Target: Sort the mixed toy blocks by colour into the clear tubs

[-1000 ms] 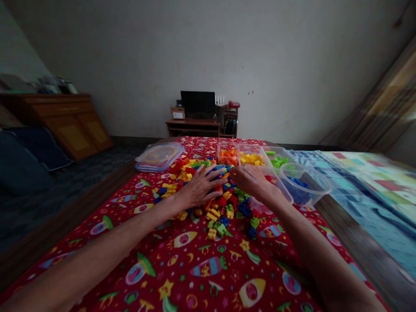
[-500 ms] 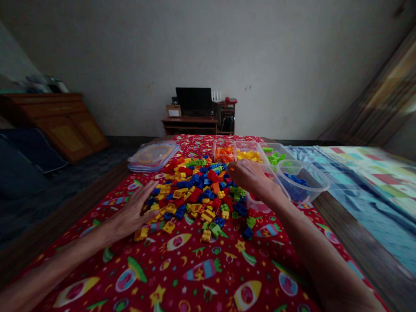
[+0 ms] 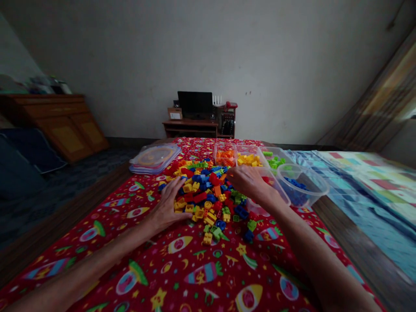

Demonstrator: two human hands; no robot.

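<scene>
A heap of loose plastic building bricks in red, blue, yellow, green and orange lies on a red rocket-print bedspread. My left hand rests at the heap's near left edge, fingers apart and touching yellow bricks. My right hand sits at the heap's far right, fingers curled down, beside a clear tub of red bricks. Whatever lies under those fingers is hidden. Along the far side stand clear tubs of orange bricks, yellow bricks and green bricks, plus a round tub of blue bricks.
A clear plastic lid lies at the bedspread's far left. The bed's wooden edge runs along the left. A patterned quilt lies right. Beyond stand a desk with a monitor and a wooden cabinet.
My left hand has moved right from beside the heap to its edge, and the bricks there are spread differently. My right hand has barely moved.
</scene>
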